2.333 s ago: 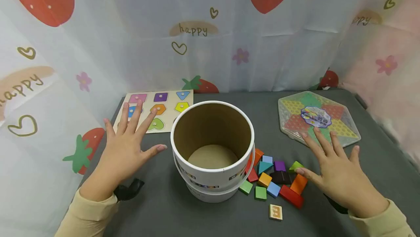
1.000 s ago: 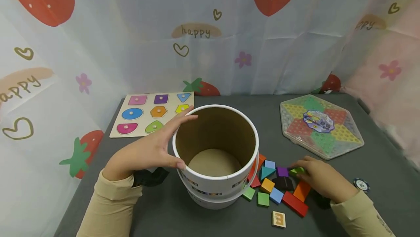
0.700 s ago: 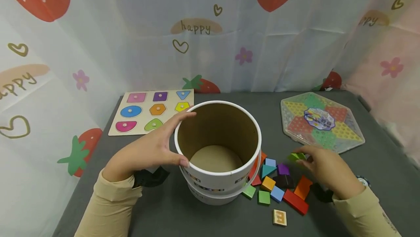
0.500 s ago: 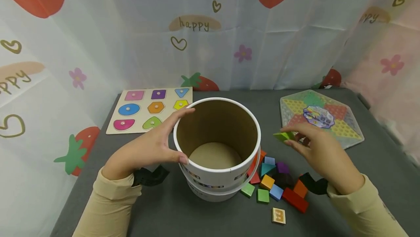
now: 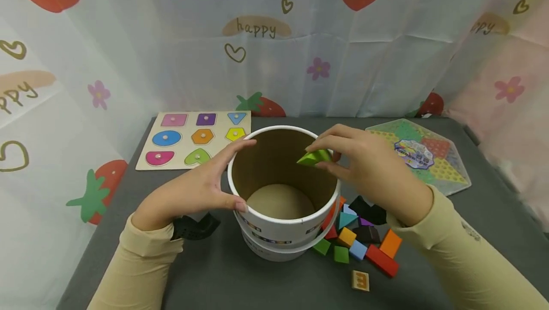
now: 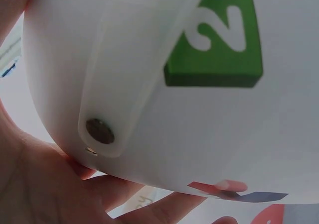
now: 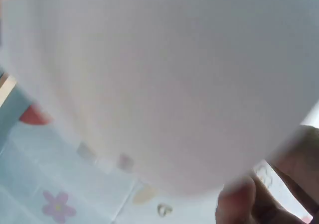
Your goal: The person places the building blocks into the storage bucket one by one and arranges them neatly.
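Note:
A white round bucket (image 5: pixel 274 226) with a brown cardboard inside stands in the middle of the grey table. My left hand (image 5: pixel 201 191) grips its left rim, thumb at the front, fingers round the far side. The left wrist view is filled by the bucket wall (image 6: pixel 149 59) and its handle rivet (image 6: pixel 99 131). My right hand (image 5: pixel 364 167) pinches a light green wedge block (image 5: pixel 314 158) over the bucket's open mouth, near its right rim. The right wrist view shows only a blurred white bucket wall (image 7: pixel 159 84) close up.
Several coloured wooden blocks (image 5: pixel 356 245) lie on the table right of the bucket, with a lettered tile (image 5: pixel 360 280) in front. A shape puzzle board (image 5: pixel 193 138) lies at the back left, a hexagonal checkers board (image 5: pixel 424 155) at the back right. Strawberry-print cloth walls the table.
My right hand picked the green wedge out of the pile and carried it up and left over the bucket's mouth. My left hand took hold of the bucket rim and stays there.

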Demonstrator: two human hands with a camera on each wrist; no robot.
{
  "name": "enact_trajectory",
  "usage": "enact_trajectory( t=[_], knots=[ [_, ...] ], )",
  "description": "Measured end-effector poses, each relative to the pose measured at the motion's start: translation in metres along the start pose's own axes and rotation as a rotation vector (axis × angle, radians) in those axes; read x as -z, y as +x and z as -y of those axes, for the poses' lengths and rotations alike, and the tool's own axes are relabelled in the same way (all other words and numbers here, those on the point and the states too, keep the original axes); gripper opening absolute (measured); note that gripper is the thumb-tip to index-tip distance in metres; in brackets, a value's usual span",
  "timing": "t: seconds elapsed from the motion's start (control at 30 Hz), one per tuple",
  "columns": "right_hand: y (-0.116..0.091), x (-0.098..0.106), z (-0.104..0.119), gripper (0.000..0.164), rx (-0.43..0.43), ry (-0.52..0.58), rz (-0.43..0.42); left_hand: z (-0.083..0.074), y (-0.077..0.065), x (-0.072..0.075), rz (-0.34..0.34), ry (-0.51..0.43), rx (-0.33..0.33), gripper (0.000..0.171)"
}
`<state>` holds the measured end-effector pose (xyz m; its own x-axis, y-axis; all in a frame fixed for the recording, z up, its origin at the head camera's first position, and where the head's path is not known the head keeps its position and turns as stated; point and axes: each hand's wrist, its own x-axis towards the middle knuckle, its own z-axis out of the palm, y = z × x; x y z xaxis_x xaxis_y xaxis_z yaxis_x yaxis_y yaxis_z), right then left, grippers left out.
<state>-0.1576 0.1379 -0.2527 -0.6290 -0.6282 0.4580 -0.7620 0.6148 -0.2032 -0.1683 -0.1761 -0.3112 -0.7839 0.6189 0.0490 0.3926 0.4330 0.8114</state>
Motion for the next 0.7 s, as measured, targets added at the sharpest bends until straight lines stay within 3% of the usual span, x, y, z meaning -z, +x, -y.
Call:
enact_trajectory(
  t=[0.17,0.3,0.5,0.7],
  knots=[
    [0.011,-0.012,0.005,0.031,0.009,-0.037,0.168,-0.001,0.002,0.001,0.016,-0.025,0.005,0.099],
    [0.014,-0.02,0.006,0.031,0.026,-0.049,0.203,-0.002,0.002,0.002,0.022,-0.018,0.011,0.1],
    [0.012,-0.02,0.004,0.026,0.043,-0.035,0.167,-0.003,0.003,0.004,0.016,-0.008,0.025,0.1],
    [0.006,-0.014,-0.005,0.02,0.102,0.039,0.039,-0.002,0.002,0.003,0.009,-0.02,0.031,0.1]
  ],
)
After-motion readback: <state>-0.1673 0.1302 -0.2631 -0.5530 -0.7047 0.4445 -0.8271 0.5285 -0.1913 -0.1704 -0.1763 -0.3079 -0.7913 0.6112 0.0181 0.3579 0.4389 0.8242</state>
